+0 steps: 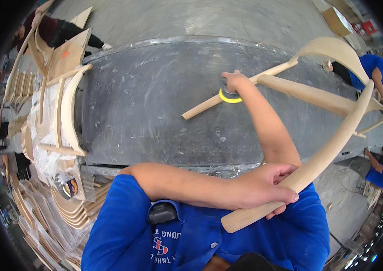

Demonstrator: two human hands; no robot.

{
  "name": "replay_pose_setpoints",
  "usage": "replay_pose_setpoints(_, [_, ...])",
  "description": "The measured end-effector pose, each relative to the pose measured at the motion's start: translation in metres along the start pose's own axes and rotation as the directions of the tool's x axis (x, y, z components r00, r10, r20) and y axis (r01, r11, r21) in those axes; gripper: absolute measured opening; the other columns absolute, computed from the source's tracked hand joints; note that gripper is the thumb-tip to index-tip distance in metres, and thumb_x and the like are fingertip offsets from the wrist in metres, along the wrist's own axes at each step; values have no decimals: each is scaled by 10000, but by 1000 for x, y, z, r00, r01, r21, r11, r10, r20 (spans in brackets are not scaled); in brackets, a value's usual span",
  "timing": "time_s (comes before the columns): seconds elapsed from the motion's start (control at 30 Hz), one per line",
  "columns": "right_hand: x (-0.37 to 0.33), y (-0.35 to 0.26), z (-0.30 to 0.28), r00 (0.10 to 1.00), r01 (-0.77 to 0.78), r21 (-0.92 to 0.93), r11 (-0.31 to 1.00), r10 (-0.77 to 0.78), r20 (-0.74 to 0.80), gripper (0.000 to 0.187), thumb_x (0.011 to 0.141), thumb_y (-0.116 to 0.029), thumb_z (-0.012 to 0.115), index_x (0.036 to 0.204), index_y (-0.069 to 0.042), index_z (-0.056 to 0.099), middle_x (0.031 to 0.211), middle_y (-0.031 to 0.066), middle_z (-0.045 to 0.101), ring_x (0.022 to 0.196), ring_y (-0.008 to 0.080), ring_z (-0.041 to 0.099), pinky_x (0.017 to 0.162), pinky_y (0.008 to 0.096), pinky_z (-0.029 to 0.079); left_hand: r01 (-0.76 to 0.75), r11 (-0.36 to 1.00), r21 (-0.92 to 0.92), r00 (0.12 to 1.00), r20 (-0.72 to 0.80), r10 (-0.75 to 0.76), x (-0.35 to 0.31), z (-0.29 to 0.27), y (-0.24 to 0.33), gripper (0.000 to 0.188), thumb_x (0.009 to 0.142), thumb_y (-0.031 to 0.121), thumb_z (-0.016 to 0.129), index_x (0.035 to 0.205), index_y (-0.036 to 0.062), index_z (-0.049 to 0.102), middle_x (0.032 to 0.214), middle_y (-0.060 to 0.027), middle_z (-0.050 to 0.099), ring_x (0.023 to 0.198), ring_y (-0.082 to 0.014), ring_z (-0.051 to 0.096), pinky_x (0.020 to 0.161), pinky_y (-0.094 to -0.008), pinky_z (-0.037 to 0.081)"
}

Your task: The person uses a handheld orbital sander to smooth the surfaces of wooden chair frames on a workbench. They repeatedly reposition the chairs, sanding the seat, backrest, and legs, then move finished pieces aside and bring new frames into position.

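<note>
- Frame (311, 92), pale wood with a curved rail (331, 47), is spreading across two o'clock over the dark table (146, 99), its near leg (320, 160) running down toward five.
- Left hand (266, 183), at four o'clock, is wrapping its thumb and fingers around the near leg.
- Right hand (237, 82), at one o'clock, is holding a yellow-rimmed disc (231, 97) at the far leg (200, 108), some fingers pointing out past it.
- By its look, the wood is probably feeling stiff and fairly light, but awkwardly wide; any fine dust could be making it slippery.
- Thick stretches of leg are offering the surest hold; joints by the curved rail are likely needing gentler handling.
- Right palm is covering much of the disc, so its contact with the wood is escaping view.
- Between two and three o'clock, the frame's joints are blending into other wood and a blue-shirted worker (372, 67); the fisheye rim is bending shapes there.
</note>
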State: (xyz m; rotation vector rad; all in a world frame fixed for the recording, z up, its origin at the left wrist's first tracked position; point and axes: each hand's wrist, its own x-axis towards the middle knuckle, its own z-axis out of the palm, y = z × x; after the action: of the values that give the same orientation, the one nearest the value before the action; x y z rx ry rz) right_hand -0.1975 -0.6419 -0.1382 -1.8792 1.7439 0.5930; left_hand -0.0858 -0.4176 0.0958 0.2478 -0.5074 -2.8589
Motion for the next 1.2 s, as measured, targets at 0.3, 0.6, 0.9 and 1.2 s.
replay_pose_setpoints(0.3, [-36,51,70,915,81,313,946,54,-400,654,773,-88,718,1342,-291,468,1359,230,387,1107,440,569,936,458,501,-28,1000,8,1000,5,28,-2,-2,12,536,902,100,618,1377,4,389,824,-53,531,620,-126,571,488,-276,486])
replay_pose_setpoints(0.6, [-160,103,147,890,79,468,880,148,-430,749,773,-65,725,1420,-210,377,1305,232,435,1107,420,558,916,443,497,34,954,297,999,-38,-24,1,12,10,395,917,91,567,1278,-9,443,766,-44,522,600,-117,542,492,-275,461])
replay_pose_setpoints(0.9, [-390,174,261,761,-196,648,736,530,-373,748,624,38,763,1307,-91,486,1245,165,488,1174,378,513,950,420,462,229,807,545,972,-174,-159,-37,-54,-22,614,887,51,583,1459,20,362,758,-40,557,590,-91,527,519,-264,454])
replay_pose_setpoints(1.2, [-485,156,206,939,10,706,708,235,-250,707,565,71,773,1210,-94,537,1118,127,535,1092,331,545,932,389,459,400,262,878,916,-375,-142,-104,-187,-82,660,788,97,672,1418,93,473,1197,-119,650,1029,-210,624,907,-323,492])
